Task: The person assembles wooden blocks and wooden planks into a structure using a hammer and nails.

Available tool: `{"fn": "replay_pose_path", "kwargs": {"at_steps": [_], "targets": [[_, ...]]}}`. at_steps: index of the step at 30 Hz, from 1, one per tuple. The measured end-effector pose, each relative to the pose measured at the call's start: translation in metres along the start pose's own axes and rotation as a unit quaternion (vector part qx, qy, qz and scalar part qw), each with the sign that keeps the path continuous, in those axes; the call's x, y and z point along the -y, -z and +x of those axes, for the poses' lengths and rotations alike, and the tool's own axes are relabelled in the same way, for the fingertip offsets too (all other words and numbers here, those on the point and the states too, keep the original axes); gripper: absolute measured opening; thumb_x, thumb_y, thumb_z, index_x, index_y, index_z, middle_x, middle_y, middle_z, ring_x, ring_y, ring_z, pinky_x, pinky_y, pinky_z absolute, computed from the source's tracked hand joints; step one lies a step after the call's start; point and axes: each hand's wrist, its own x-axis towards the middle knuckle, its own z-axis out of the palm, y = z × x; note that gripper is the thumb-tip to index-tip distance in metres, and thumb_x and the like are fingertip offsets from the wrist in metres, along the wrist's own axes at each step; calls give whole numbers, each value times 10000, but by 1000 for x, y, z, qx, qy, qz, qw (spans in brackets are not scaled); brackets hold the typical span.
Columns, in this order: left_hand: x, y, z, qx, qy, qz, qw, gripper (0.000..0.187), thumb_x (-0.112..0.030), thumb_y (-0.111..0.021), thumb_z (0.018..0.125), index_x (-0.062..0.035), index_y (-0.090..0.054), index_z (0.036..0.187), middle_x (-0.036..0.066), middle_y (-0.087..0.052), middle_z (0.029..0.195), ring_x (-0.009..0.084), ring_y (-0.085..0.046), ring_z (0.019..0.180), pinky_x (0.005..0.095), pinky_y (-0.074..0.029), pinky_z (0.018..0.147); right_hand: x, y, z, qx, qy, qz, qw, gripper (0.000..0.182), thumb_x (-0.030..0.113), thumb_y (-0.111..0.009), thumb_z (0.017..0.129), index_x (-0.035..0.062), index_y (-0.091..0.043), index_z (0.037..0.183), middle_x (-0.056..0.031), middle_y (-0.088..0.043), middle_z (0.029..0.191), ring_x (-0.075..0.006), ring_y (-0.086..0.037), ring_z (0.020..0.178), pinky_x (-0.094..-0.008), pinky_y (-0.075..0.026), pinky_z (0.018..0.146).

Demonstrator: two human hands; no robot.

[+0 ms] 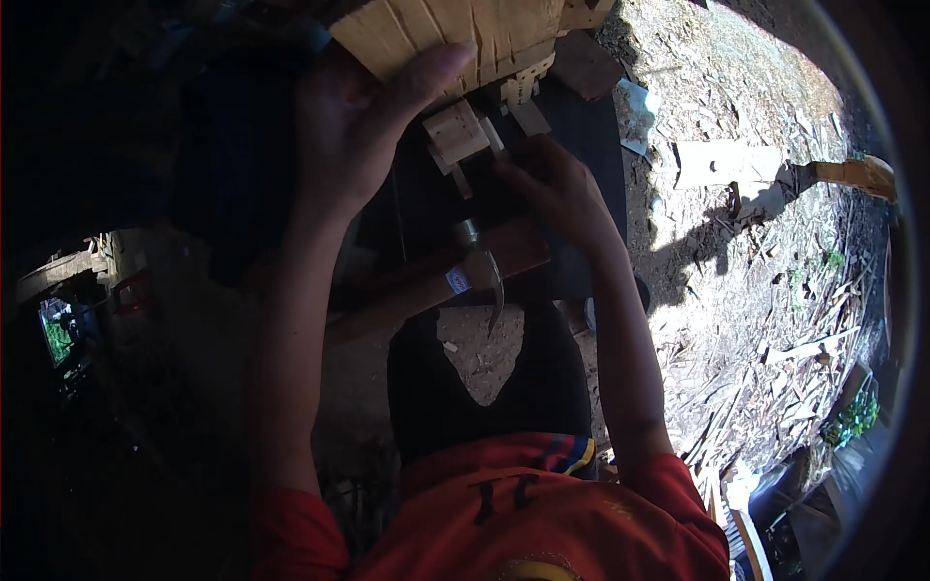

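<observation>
Steadying the slatted wooden piece (494, 44) at the top of the view, the left hand (358, 126) grasps its near edge, thumb laid along the face, the other fingers mostly lost in shadow. The right hand (562, 184) curls its fingers at the lower end of a thin pale strip (492, 136), just beside a small wooden block (455, 134); whether they pinch it I cannot tell. If the left grip loosens, the piece could tip or slide, and a sideways push from the right hand might knock the block askew. The hammer (475, 266) lies near the person's knees, claw towards them, so a bumped handle could send it down.
</observation>
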Motion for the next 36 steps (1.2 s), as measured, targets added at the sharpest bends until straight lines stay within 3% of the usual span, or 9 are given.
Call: {"fn": "replay_pose_path", "kwargs": {"at_steps": [4,10,14,17,28,32,35,36], "targets": [[-8,-12,-3,-14,-26,-22,999,350,-210,-801,944,19,-687,1182,84,-748,1061,143,-727,984,280,-593,849,4,1,0,4,2,-5,1000,393,351,-761,944,23,-678,1145,-120,-744,1031,-182,-714,982,-347,-548,869],[-6,-8,-2,-11,-35,-19,999,366,-209,-813,930,23,-693,1186,91,-755,1054,146,-731,977,282,-590,847,5,1,2,7,1,-6,1000,403,359,-763,939,24,-676,1145,-119,-742,1023,-182,-712,979,-345,-546,868],[-12,-3,-3,17,14,-2,1000,349,-163,-791,943,20,-686,1220,87,-744,1128,130,-709,1043,290,-567,914,7,2,2,17,-9,-10,1000,411,365,-765,933,25,-676,1146,-125,-742,1023,-193,-717,993,-348,-548,870],[-14,-3,-1,21,13,4,1000,345,-164,-790,943,23,-690,1216,95,-749,1126,134,-713,1045,292,-570,914,5,2,3,18,2,-8,1000,532,466,-743,919,0,-667,1164,-205,-742,1025,-336,-736,998,-433,-553,866],[-22,-6,0,6,39,-8,999,352,-209,-773,963,31,-681,1205,95,-738,1104,147,-709,1029,295,-569,900,1,4,5,31,12,-9,999,532,448,-780,888,12,-673,1172,-191,-740,1067,-323,-728,1035,-420,-553,891],[-15,-9,-1,-17,10,-19,1000,365,-216,-776,961,28,-671,1211,93,-732,1106,140,-705,1024,294,-566,900,0,5,1,32,6,18,999,538,433,-788,890,11,-669,1201,-185,-738,1078,-305,-728,1042,-409,-554,901],[-13,-13,-4,-27,6,-28,999,366,-215,-778,960,27,-664,1210,90,-728,1108,138,-701,1031,293,-562,905,-1,8,0,49,-19,18,998,461,325,-810,916,8,-667,1220,-108,-733,1101,-172,-699,1044,-341,-552,914],[-11,-13,-5,-31,8,-30,999,368,-214,-778,960,27,-661,1213,89,-726,1110,138,-700,1035,292,-561,908,-1,8,0,49,-16,16,999,463,328,-808,917,10,-668,1223,-110,-732,1106,-174,-699,1050,-341,-551,919]]}}
